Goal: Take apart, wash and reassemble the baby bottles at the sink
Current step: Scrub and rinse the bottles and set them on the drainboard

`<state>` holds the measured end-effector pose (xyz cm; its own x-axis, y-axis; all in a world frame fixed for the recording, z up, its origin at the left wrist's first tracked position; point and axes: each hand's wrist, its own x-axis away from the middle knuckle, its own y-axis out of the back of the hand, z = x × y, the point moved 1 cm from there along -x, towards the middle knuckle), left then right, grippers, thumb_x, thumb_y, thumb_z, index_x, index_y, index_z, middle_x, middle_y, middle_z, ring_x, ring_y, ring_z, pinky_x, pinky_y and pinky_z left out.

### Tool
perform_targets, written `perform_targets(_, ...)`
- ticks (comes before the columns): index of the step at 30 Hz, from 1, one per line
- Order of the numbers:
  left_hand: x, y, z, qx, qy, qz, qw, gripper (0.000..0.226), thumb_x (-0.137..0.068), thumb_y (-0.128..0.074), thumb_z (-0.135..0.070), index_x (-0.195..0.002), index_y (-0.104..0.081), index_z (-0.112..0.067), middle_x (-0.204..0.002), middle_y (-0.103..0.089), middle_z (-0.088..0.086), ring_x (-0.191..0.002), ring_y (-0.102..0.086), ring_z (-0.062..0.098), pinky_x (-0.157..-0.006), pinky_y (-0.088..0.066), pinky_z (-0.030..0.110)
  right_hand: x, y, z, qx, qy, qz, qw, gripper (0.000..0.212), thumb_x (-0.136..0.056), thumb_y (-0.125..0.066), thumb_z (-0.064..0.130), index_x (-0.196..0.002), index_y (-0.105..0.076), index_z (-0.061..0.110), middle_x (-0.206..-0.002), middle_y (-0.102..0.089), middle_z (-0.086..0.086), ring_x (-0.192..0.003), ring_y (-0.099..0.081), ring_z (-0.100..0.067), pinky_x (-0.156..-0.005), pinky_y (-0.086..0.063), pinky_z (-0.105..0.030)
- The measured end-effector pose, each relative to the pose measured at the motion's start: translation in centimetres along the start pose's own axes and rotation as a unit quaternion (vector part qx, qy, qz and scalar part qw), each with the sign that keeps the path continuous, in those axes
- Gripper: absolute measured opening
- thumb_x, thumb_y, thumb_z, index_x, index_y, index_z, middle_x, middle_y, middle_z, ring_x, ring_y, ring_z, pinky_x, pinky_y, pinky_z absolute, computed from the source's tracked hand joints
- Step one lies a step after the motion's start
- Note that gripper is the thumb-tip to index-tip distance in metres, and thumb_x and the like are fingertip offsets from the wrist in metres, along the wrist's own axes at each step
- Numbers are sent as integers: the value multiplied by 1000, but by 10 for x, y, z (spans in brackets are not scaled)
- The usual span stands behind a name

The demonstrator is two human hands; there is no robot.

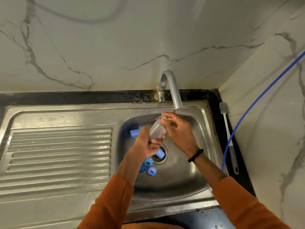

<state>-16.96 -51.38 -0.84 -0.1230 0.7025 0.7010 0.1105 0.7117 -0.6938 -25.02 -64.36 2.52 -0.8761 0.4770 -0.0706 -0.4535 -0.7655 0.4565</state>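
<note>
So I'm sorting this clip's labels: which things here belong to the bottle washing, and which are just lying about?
In the job: clear bottle, left hand, right hand, blue bottle parts, faucet, sink, bottle brush.
Lying about: blue hose.

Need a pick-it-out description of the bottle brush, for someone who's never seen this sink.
Start at the steel sink and go to the black counter strip along its right rim. The bottle brush lies there lengthwise, grey bristle head toward the wall. The blue hose curving over it is a thin tube; the brush is rigid, white-shafted, with a grey grip.
</note>
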Motion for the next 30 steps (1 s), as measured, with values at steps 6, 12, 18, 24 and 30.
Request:
perform_targets(6,-9,-11,-5,-70,-12,-39,997,34,-106,-31,-24,-111,-56,0,-77,-62,18,-42,-42,11,-31,-26,18,-9,-2,-1,51,-63,-51,995,23,-106,-54,42,-107,-65,22,-107,-63,2,-90,-67,-9,-78,-59,-30)
perform_targets(12,-6,-5,-1,-340,-321,-156,870,38,-105,-50,-52,-102,-63,-17,-68,-68,-2,-52,-61,10,-43,-43,22,-43,-4,-5,205,-241,69,946,41,-106,-37,40,-74,-55,21,-67,-58,3,-63,-59,-19,-58,-43,-31)
perform_targets(18,5,-18,5,-471,-459,-229,718,58,-78,-83,-58,-119,-47,-39,-103,-62,-18,-93,-64,-1,-71,-53,10,-54,-1,-6,-111,-474,97,868,29,-100,-47,46,-88,-61,23,-53,-50,6,-44,-37,-11,-45,-29,-24)
perform_targets(24,1,-35,-2,-510,-453,-261,683,61,-84,-81,-36,-137,-52,-28,-130,-49,0,-109,-58,17,-83,-54,22,-40,-18,-8,-371,-506,49,777,29,-103,-58,37,-121,-55,14,-117,-61,-14,-98,-65,-26,-87,-56,-41)
perform_targets(30,-6,-39,-4,-608,-443,-252,609,64,-90,-77,-28,-146,-47,-33,-137,-43,6,-118,-57,26,-90,-55,35,-23,-14,-9,-403,-511,29,759,41,-99,-64,44,-114,-66,6,-106,-73,-14,-97,-70,-27,-88,-59,-41)
